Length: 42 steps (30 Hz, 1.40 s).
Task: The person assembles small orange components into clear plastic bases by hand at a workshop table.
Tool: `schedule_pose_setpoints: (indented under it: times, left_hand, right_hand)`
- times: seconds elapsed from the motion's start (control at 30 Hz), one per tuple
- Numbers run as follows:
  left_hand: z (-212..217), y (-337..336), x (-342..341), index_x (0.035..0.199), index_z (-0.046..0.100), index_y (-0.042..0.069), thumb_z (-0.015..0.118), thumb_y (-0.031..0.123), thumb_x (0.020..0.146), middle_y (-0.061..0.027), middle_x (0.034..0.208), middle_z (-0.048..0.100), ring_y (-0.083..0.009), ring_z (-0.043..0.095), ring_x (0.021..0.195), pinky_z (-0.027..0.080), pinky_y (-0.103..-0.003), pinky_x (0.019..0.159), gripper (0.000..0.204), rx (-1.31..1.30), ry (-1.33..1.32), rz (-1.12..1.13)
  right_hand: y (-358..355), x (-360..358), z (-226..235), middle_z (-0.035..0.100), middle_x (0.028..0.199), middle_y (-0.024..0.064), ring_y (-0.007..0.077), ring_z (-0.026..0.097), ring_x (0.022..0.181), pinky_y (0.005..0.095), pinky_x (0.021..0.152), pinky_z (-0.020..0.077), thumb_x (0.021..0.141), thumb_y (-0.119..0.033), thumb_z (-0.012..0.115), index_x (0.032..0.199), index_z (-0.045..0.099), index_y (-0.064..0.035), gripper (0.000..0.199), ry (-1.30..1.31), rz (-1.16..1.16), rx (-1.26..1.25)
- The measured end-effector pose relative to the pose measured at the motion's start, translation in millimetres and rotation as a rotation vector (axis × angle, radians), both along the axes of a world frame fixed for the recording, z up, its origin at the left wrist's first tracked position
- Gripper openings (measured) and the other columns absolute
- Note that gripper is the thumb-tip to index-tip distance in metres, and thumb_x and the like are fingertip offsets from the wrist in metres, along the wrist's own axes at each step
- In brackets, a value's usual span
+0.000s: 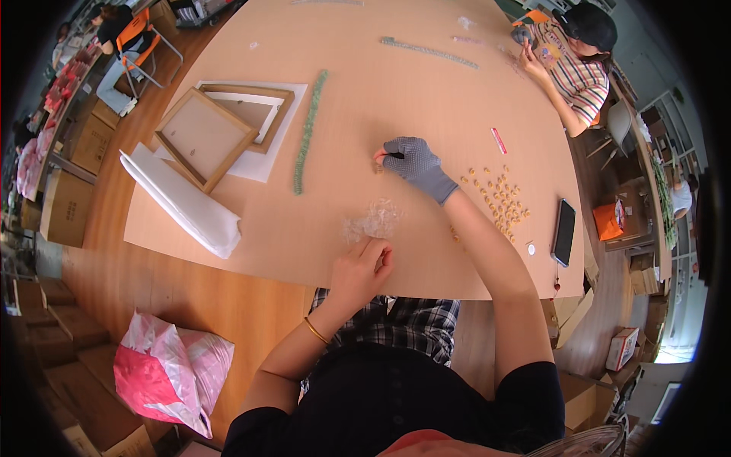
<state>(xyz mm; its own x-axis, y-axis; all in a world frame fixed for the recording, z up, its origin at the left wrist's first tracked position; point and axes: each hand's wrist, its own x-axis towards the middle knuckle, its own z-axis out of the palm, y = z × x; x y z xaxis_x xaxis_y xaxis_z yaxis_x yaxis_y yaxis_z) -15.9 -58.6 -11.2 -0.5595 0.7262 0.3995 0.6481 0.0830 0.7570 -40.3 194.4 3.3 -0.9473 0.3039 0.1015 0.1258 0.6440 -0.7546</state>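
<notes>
My right hand (415, 161), in a grey dotted glove with bare fingertips, reaches over the middle of the table. Its thumb and fingers pinch a small tan piece (378, 169) at or just above the tabletop. Closer to the table's front edge, my left hand (364, 268) is bare and curled, a gold bangle on its wrist. Whatever its fingers hold, if anything, is hidden. Just beyond it lies a loose heap of small clear plastic bits (373, 221). Several small tan bead-like pieces (504, 199) are scattered to the right of my right forearm.
Two wooden frames (205, 137) rest on white sheets at the left, beside a folded white wrap (183, 202). A green beaded strip (308, 133) lies near them, a grey-green strip (430, 52) farther off. A phone (563, 232) sits right. Another person (571, 65) works at the far right.
</notes>
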Motion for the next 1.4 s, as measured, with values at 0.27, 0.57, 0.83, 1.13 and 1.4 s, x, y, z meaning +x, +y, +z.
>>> schedule_pose_setpoints:
  times: [0.27, 0.57, 0.83, 1.13, 1.4]
  left_hand:
    - [-7, 5, 2, 0.094, 0.061, 0.008, 0.069, 0.0, 0.081, -0.0078, 0.083, 0.065, -0.0251, 0.065, 0.065, 0.053, -0.034, 0.059, 0.017, 0.035, -0.052, 0.008]
    - [5, 1, -7, 0.095, 0.061, 0.007, 0.068, 0.001, 0.083, -0.0103, 0.086, 0.065, -0.0236, 0.066, 0.066, 0.053, -0.034, 0.059, 0.015, -0.001, -0.151, 0.142]
    - [-4, 10, -5, 0.099, 0.06, 0.008, 0.066, 0.006, 0.085, -0.0115, 0.09, 0.066, -0.0312, 0.066, 0.072, 0.053, -0.039, 0.061, 0.016, 0.075, -0.013, 0.161]
    - [41, 25, 7, 0.098, 0.066, 0.008, 0.073, 0.01, 0.086, -0.0061, 0.091, 0.065, -0.0169, 0.066, 0.07, 0.051, -0.03, 0.057, 0.014, 0.234, -0.144, 0.051]
    - [45, 27, 16, 0.093, 0.069, 0.005, 0.075, 0.007, 0.084, -0.0054, 0.085, 0.065, -0.0144, 0.065, 0.07, 0.049, -0.026, 0.056, 0.011, 0.256, -0.351, -0.114]
  right_hand:
    - [9, 12, 16, 0.071, 0.088, 0.0117, 0.0201, 0.066, 0.079, 0.03, 0.075, 0.0522, 0.089, -0.012, 0.064, 0.097, 0.074, -0.0059, 0.014, -0.035, -0.115, 0.028]
    - [68, 112, 39, 0.067, 0.085, 0.0132, 0.0309, 0.066, 0.077, 0.0392, 0.072, 0.0531, 0.084, -0.019, 0.066, 0.091, 0.071, -0.0065, 0.015, -0.064, -0.287, 0.51]
    - [67, 143, -10, 0.062, 0.079, 0.0136, 0.0334, 0.063, 0.076, 0.0438, 0.066, 0.0513, 0.08, -0.014, 0.069, 0.087, 0.065, -0.008, 0.009, 0.061, -0.175, 0.71]
    - [-47, 131, 39, 0.066, 0.079, 0.0015, 0.0097, 0.06, 0.063, 0.0229, 0.056, 0.0481, 0.085, -0.005, 0.072, 0.092, 0.063, -0.0072, 0.011, 0.018, -0.284, -0.474]
    - [-91, 159, 26, 0.069, 0.087, 0.0048, 0.0101, 0.065, 0.071, 0.0199, 0.056, 0.0494, 0.091, -0.006, 0.07, 0.096, 0.066, -0.0053, 0.007, 0.232, -0.229, -1.25]
